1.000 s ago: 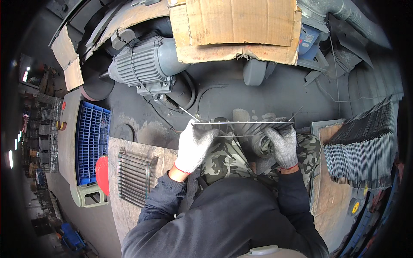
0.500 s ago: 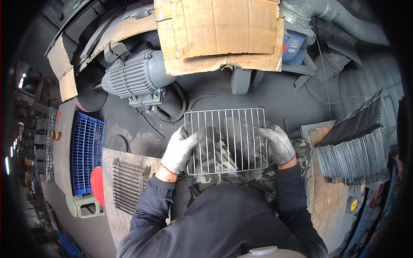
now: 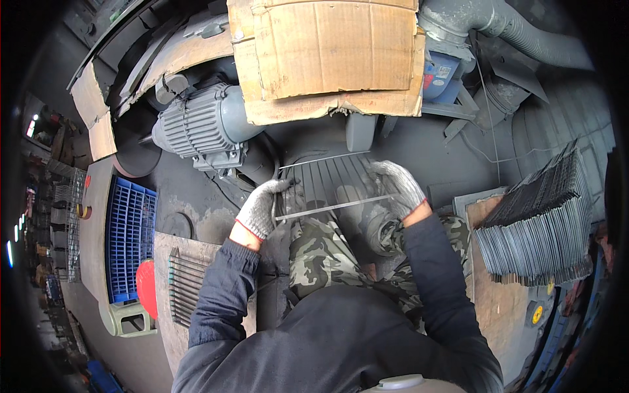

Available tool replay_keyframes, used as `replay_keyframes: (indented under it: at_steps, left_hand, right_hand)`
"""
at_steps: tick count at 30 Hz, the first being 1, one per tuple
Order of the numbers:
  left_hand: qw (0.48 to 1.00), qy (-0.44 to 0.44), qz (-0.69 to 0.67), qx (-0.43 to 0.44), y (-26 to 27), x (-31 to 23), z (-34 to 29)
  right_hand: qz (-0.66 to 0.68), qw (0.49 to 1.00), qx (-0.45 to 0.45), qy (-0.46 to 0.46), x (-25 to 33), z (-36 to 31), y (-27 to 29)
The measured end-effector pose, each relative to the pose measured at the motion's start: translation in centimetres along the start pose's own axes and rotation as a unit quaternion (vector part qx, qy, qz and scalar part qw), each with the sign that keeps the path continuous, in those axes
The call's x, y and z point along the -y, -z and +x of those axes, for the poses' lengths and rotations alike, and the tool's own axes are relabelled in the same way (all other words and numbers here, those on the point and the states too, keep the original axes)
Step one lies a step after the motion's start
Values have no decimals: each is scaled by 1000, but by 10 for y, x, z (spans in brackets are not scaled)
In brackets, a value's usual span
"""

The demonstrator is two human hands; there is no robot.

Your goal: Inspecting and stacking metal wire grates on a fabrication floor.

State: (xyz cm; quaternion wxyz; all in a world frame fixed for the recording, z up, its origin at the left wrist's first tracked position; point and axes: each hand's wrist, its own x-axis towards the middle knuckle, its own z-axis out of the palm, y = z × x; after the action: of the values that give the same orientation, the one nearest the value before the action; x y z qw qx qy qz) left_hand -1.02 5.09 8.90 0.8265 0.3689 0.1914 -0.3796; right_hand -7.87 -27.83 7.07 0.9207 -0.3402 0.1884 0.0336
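Note:
A wire rack (image 3: pixel 336 206) with thin parallel rods is held up over my lap, steeply tilted so its frame bars show as slanting lines. My left hand (image 3: pixel 259 211), in a grey-white knit glove, is closed on its left side. Gloved the same way, my right hand (image 3: pixel 401 188) grips the right side. To the right, many similar racks stand in a dense stack (image 3: pixel 537 242) on a wooden board (image 3: pixel 495 295). A smaller group of racks (image 3: pixel 183 288) lies on a board (image 3: pixel 171 243) by my left forearm.
Ahead is a grey electric motor (image 3: pixel 196 124) beside a cardboard-covered machine (image 3: pixel 334 52). A ribbed duct (image 3: pixel 524 29) runs at the far right. At left are a blue plastic crate (image 3: pixel 131 229), a red round object (image 3: pixel 145 288) and a green stool (image 3: pixel 124 321).
The rack has tipped from nearly face-on to a steep slant. Both hands have turned with it and shifted slightly left; my right hand has also risen.

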Motion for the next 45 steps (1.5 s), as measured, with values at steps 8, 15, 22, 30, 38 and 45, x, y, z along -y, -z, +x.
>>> replay_keyframes:
  at_steps: [8,15,22,30,38,45]
  left_hand:
    - [1000,5,-23,7,17,-19,54]
    - [979,110,11,170,-69,13,102]
    - [968,127,-2,218,-153,73,47]
    - [946,19,66,316,-78,92,-23]
    - [952,-1,169,257,-78,104,-60]
    - [984,-15,105,145,-49,118,-61]
  right_hand:
    - [-159,986,41,-34,13,47,3]
    - [-534,835,-10,133,94,11,60]
    - [-71,972,-107,196,131,-120,101]
    - [-251,825,23,506,175,-331,65]
    - [-491,330,-389,707,266,-372,-34]
    - [-801,-35,-420,426,303,-331,31]
